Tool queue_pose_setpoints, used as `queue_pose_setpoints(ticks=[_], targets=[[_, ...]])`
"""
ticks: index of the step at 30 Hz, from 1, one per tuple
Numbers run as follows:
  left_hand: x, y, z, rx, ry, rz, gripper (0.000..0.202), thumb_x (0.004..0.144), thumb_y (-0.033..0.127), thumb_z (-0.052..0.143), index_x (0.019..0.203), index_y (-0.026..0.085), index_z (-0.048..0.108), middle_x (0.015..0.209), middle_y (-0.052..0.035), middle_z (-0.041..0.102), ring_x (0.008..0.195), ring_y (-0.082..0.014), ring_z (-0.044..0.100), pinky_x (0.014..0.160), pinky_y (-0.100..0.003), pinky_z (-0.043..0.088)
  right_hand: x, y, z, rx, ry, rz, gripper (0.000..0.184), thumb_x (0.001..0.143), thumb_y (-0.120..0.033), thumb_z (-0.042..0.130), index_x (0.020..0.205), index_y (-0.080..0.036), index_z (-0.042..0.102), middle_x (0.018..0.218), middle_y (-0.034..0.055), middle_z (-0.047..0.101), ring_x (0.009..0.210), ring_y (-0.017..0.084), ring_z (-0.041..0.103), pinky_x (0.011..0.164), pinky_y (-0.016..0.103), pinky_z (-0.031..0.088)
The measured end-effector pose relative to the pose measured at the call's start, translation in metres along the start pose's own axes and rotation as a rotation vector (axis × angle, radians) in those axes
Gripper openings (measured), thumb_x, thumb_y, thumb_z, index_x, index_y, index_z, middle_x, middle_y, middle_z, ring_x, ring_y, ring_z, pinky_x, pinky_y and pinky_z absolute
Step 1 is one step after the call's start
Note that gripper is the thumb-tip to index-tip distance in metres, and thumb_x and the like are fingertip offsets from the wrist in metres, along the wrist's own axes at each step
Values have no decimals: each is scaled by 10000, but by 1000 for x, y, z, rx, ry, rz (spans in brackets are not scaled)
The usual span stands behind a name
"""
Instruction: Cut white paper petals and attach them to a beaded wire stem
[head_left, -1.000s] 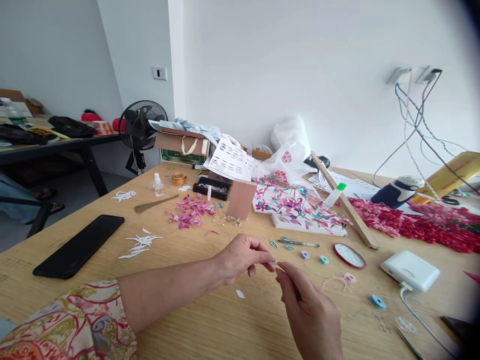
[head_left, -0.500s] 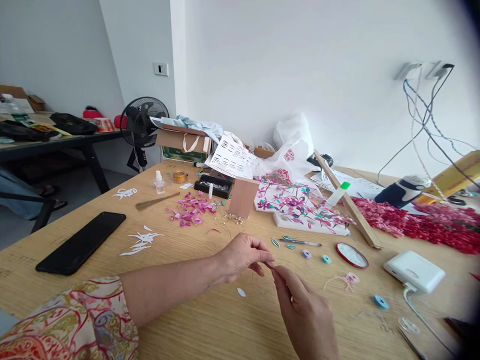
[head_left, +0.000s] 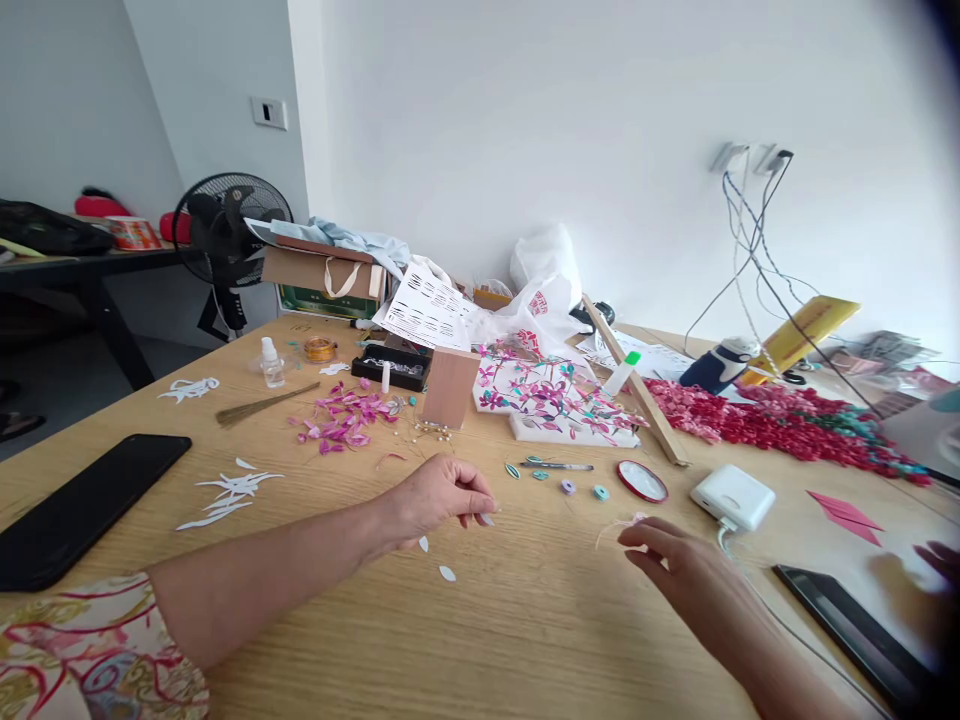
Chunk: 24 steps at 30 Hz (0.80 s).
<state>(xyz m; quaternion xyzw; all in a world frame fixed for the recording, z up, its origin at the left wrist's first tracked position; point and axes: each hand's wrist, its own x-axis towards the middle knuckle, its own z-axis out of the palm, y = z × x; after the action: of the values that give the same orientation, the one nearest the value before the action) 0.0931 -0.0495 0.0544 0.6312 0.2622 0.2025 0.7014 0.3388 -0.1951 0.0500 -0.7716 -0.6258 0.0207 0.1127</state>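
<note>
My left hand rests low over the wooden table, its fingertips pinched on a small white paper petal. Two more white petals lie on the table just below that hand. My right hand is out to the right, fingers loosely extended and holding nothing. Its fingertips are beside a thin pink paper strip with a small coil. Small teal and lilac paper coils and a metal tool lie beyond both hands.
A black phone and white paper cut-outs lie at left. Pink petals, a wooden block, a flowered white board, a red lid, a white charger and a dark tablet surround the hands.
My hands have come apart: the right one let go of the small piece and moved right toward the pink strip. The left kept the white petal. The view swung right.
</note>
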Motion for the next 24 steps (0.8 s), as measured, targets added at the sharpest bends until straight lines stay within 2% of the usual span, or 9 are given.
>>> queue_pose_setpoints(ticks=[2, 5, 9, 13, 16, 19, 24], targets=[[-2, 1, 0, 14, -27, 1, 146, 580, 245, 628, 576, 108, 579, 520, 9, 560, 458, -54, 442, 454, -183, 330, 11, 17, 0, -32, -96, 26, 177, 756, -210, 439, 785, -234, 611, 883, 16, 628, 670, 160, 590, 590, 258, 409], [-5, 4, 1, 28, -31, -8, 158, 568, 256, 633, 560, 110, 572, 521, 15, 554, 456, -53, 435, 444, -183, 319, 27, 24, 6, -47, -172, -24, 211, 746, -182, 409, 797, -220, 610, 881, 33, 616, 759, 187, 575, 628, 278, 395], [-9, 7, -2, 51, -37, -35, 169, 566, 266, 633, 572, 111, 567, 524, 18, 553, 446, -48, 420, 445, -182, 320, 44, 26, 15, -38, -220, -76, 160, 703, -164, 440, 663, -208, 589, 769, 29, 606, 713, 180, 561, 602, 265, 382], [-13, 10, -5, 105, -25, -56, 178, 588, 283, 619, 598, 111, 574, 541, 14, 561, 449, -52, 416, 449, -186, 322, 46, 27, 16, -35, -226, -97, 166, 703, -149, 425, 574, -198, 517, 725, 28, 578, 665, 164, 537, 588, 259, 376], [-15, 10, -9, 154, 6, -78, 186, 599, 299, 608, 603, 114, 583, 553, 17, 558, 431, -52, 387, 437, -194, 302, 41, 19, 11, -35, -200, -106, 171, 721, -137, 393, 584, -201, 473, 722, 34, 561, 700, 171, 524, 618, 266, 380], [-15, 11, -12, 203, 41, -54, 161, 599, 278, 613, 594, 118, 595, 552, 28, 539, 498, -64, 415, 495, -195, 313, 36, 4, 1, -27, -166, -102, 165, 764, -168, 357, 631, -209, 444, 727, 33, 554, 706, 169, 517, 632, 271, 388], [-14, 15, -16, 219, 46, -39, 142, 600, 266, 615, 587, 125, 598, 559, 31, 539, 577, -84, 451, 586, -207, 322, 30, -30, -24, 199, -252, -30, 174, 820, -220, 301, 685, -217, 412, 659, -8, 570, 531, 113, 509, 514, 226, 396]])
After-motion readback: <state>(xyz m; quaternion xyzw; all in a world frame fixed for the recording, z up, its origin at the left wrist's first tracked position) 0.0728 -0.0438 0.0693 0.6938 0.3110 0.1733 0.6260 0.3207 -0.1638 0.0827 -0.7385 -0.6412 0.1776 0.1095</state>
